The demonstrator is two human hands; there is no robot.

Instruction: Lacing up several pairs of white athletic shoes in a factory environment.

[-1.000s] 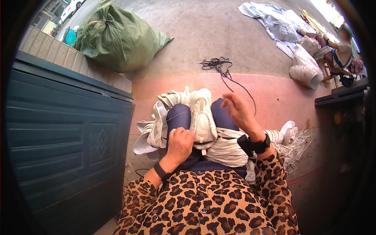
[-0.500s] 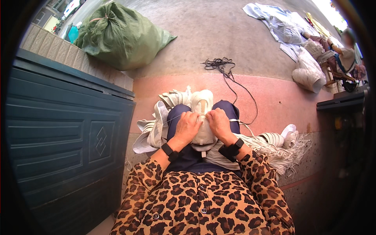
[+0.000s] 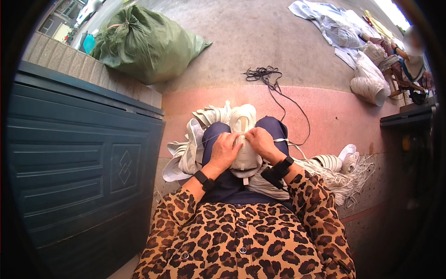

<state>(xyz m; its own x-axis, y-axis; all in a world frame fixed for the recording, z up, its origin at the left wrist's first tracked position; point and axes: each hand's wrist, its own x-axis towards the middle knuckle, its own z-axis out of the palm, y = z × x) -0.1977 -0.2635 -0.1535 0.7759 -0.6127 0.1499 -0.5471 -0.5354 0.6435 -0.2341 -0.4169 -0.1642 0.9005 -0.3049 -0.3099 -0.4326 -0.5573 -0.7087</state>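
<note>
Left hand: the left hand (image 3: pixel 224 151) pinches the lacing area of a white shoe upper (image 3: pixel 244 139) lying on the person's lap.
Right hand: the right hand (image 3: pixel 263 142) grips the same upper from the other side (fingers curled).
Beside the knees: white shoe uppers (image 3: pixel 188 153), a bundle of white laces (image 3: pixel 341 174).
Farther out: black cord (image 3: pixel 267 76), green sack (image 3: pixel 144 42).

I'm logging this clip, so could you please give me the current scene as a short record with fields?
Setting: person seated on pink paving beside a dark green panelled door
Left hand: grips the left side of a white shoe upper on the lap
Right hand: pinches a white lace at the upper's middle
Wrists: black bands on both
Beside legs: heaps of white uppers and white laces
Further off: green sack, black cord, another seated person
</note>
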